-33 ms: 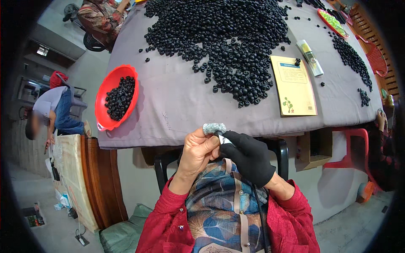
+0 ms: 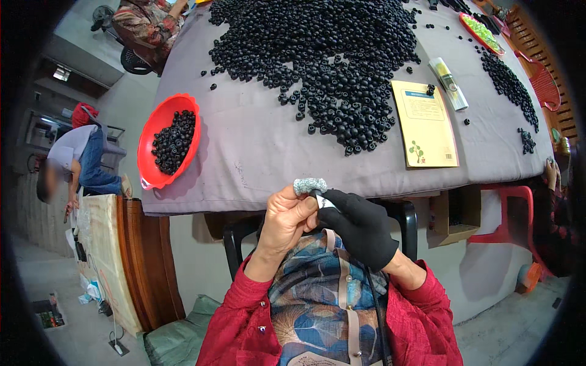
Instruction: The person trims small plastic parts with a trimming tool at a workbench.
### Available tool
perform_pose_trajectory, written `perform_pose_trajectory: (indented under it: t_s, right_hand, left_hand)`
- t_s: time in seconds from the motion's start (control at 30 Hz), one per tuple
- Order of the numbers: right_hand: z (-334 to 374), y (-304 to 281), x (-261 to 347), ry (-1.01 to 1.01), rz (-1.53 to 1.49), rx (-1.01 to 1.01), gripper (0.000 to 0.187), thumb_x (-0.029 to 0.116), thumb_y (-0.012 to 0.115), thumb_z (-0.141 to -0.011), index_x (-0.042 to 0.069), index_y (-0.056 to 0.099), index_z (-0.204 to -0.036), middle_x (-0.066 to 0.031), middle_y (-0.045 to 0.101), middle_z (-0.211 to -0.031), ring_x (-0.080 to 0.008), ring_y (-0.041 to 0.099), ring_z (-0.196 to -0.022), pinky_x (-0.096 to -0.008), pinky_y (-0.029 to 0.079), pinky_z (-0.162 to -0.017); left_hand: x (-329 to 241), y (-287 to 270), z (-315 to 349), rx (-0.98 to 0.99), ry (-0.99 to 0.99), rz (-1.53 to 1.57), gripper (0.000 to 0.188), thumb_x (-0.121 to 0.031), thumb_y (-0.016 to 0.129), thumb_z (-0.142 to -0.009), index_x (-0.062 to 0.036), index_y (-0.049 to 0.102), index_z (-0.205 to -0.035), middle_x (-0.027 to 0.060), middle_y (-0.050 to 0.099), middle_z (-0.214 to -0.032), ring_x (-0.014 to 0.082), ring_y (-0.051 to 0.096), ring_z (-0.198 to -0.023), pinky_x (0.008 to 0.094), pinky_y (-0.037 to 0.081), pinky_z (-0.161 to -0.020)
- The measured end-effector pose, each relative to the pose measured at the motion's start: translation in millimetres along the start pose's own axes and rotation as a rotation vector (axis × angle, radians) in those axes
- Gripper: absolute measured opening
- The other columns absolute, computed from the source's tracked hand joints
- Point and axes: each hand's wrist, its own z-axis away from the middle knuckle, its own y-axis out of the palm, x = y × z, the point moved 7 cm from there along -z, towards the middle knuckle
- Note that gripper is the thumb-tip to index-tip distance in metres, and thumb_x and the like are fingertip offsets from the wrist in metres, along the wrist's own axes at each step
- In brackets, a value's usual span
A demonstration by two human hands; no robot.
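My left hand (image 2: 285,218) is bare, apart from a grey knitted cover (image 2: 309,185) on one finger. It is closed, thumb pressed toward the covered finger. My right hand (image 2: 360,227) wears a black glove and is closed too, its fingertips meeting the left ones. A white strip (image 2: 325,201) shows at the right fingertips. A small dark bit is visible between the hands, too hidden to name. Both hands are just off the table's front edge, above my lap. Beyond them, a large heap of small black ring-like beads (image 2: 348,104) covers the table.
A red scalloped basin (image 2: 145,143) holding more black beads stands at the left of the grey tablecloth (image 2: 244,165). To the right lie a yellow booklet (image 2: 430,131), a white-and-green package (image 2: 448,84) and another bead pile (image 2: 510,85). Other people (image 2: 91,155) sit around.
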Motion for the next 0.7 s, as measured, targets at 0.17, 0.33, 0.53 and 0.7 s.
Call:
perform_pose_trajectory:
  t_s: [0.17,0.33,0.53,0.7]
  right_hand:
    - [-0.5,1.0,-2.7,0.002,0.033,0.003,0.028,0.013,0.062,-0.079,0.005,0.058,-0.106,-0.0140,0.061,-0.080,-0.0240,0.062,-0.069,-0.0302,0.048,-0.061]
    - [-1.5,1.1,-3.0,0.005,0.016,0.009,0.028,0.013,0.062,-0.079,0.005,0.058,-0.105,-0.0139,0.061,-0.080,-0.0236,0.062,-0.069,-0.0300,0.048,-0.061]
    - [-1.3,1.4,-3.7,0.019,-0.037,0.007,0.027,0.012,0.061,-0.080,0.004,0.058,-0.105,-0.0130,0.062,-0.080,-0.0207,0.062,-0.068,-0.0290,0.048,-0.060]
    - [-1.7,3.8,-10.1,0.078,-0.047,0.052,0.030,0.006,0.061,-0.080,0.001,0.057,-0.110,-0.0086,0.063,-0.084,-0.0098,0.059,-0.073,-0.0240,0.049,-0.063]
  left_hand:
    - [-0.5,1.0,0.7,-0.012,0.010,-0.010,0.017,-0.003,0.053,-0.085,0.0005,0.059,-0.101,0.0030,0.059,-0.071,0.0047,0.049,-0.053,0.0155,0.039,-0.047]
    - [0.4,-0.8,0.7,-0.005,0.027,-0.039,0.018,-0.003,0.053,-0.085,0.0004,0.059,-0.102,0.0026,0.059,-0.071,0.0043,0.049,-0.053,0.0154,0.039,-0.048]
    - [1.6,-2.6,-0.2,-0.001,0.035,-0.076,0.018,-0.003,0.053,-0.085,0.0004,0.059,-0.102,0.0025,0.059,-0.072,0.0041,0.049,-0.053,0.0151,0.039,-0.047]
    - [2.1,-0.8,-1.0,0.004,0.037,-0.071,0.018,-0.003,0.053,-0.085,-0.0004,0.059,-0.102,0.0025,0.059,-0.072,0.0040,0.049,-0.053,0.0150,0.039,-0.047]
